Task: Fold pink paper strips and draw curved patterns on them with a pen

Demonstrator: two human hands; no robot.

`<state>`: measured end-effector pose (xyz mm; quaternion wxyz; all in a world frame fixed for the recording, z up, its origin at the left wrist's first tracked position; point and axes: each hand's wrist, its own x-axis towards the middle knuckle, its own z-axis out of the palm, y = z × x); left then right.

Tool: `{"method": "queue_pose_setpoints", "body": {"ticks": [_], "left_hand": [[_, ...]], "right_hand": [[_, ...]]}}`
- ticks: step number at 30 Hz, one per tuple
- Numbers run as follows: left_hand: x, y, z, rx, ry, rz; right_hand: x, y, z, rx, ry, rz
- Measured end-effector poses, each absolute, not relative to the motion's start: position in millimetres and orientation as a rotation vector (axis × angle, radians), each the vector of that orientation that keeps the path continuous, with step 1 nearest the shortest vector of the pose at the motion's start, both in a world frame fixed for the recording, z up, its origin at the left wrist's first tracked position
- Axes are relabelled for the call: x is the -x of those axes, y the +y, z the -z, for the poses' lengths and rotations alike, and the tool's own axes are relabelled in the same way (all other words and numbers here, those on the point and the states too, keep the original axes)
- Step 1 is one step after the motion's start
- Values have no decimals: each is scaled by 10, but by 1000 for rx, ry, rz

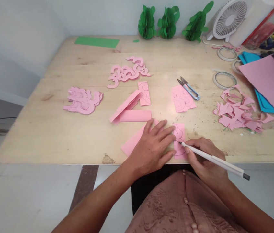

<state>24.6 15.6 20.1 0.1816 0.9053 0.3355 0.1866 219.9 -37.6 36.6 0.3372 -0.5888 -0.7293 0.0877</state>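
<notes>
My right hand (206, 157) is closed around a white pen (216, 158), whose tip touches a small pink paper piece (179, 129) at the table's front edge. Curved dark lines are drawn on that piece. My left hand (154, 145) lies flat with fingers spread, its fingertips at the left side of the piece, partly over another pink paper (133, 140). Just beyond are folded pink strips (135, 115) and a pink piece with curved lines (144, 94). Blue-handled thread snips (189, 89) rest on more marked pink pieces (179, 98).
Curly pink cutouts (85, 100) lie at left, with more cutouts (127, 72) farther back. Pink scraps (239, 113), tape rolls (224, 79) and a large pink sheet (270, 84) over blue sheets (263, 100) are at right. Green paper figures (168, 22) and a white fan (230, 19) stand behind.
</notes>
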Motion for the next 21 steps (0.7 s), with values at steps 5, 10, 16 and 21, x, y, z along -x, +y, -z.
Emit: {"method": "queue_pose_setpoints", "body": {"ticks": [5, 10, 16, 21], "left_hand": [[-245, 151, -189, -2565, 947, -528], [-242, 147, -193, -2561, 946, -525], [-245, 155, -197, -2564, 949, -521], [-247, 155, -189, -2564, 951, -516]], "right_hand": [[-2221, -397, -350, 1522, -1932, -219], [-2234, -407, -346, 1511, -1962, -187], [-2248, -408, -346, 1512, -1973, -160], [-2255, -412, -355, 1504, -1986, -151]]}}
